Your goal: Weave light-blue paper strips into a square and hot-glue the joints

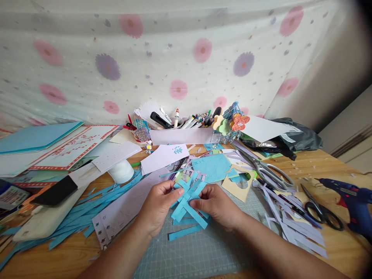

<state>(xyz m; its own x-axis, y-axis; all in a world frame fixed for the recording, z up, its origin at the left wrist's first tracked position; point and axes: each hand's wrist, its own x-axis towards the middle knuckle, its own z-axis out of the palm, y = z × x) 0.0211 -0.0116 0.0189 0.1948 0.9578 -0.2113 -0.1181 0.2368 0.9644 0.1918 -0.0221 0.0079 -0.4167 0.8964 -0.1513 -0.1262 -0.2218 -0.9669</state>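
Both hands grip a lattice of crossed blue paper strips (187,200) above the grey cutting mat (186,255). My left hand (159,203) pinches its left side, thumb on top. My right hand (216,203) pinches its right side, the thumb lying near the crossing. Fingers under the lattice are hidden. A loose blue strip (185,233) lies on the mat just below it. Behind the hands is a blue paper sheet (210,167).
Blue strips (78,211) pile up at left by a thread spool (121,171) and a phone (55,190). At right lie white paper strips (302,230), scissors (321,211), larger shears (270,172) and a glue gun (348,197). A pen box (183,136) stands behind.
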